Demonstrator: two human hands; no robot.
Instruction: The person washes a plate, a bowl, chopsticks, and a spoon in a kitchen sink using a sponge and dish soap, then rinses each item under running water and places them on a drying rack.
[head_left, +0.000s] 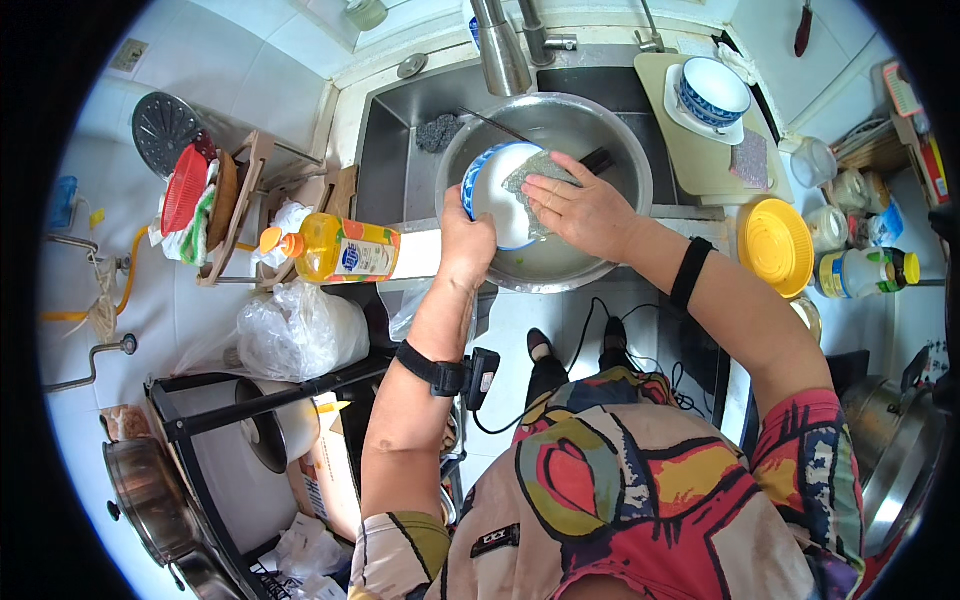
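Note:
My left hand (469, 238) grips the near left rim of a white bowl with a blue patterned outside (499, 199), tilted so that its inside faces up. In my right hand (581, 206) is a grey scrubbing cloth (534, 176), pressed flat against the inside of the bowl under my fingers. Both hands are over a large stainless steel basin (634, 165), which holds cloudy water. Dark chopsticks or utensil handles (598, 160) lie in the basin behind the bowl, partly hidden by it and by my right hand.
The basin stands in a steel sink (390, 172) beneath a faucet (504, 56). A steel wool scrubber (439, 133) lies at the sink's left. Stacked bowls (714, 90) rest on a cutting board (675, 161) at right, near a yellow plastic basket (776, 247). A dish soap bottle (349, 251) stands left.

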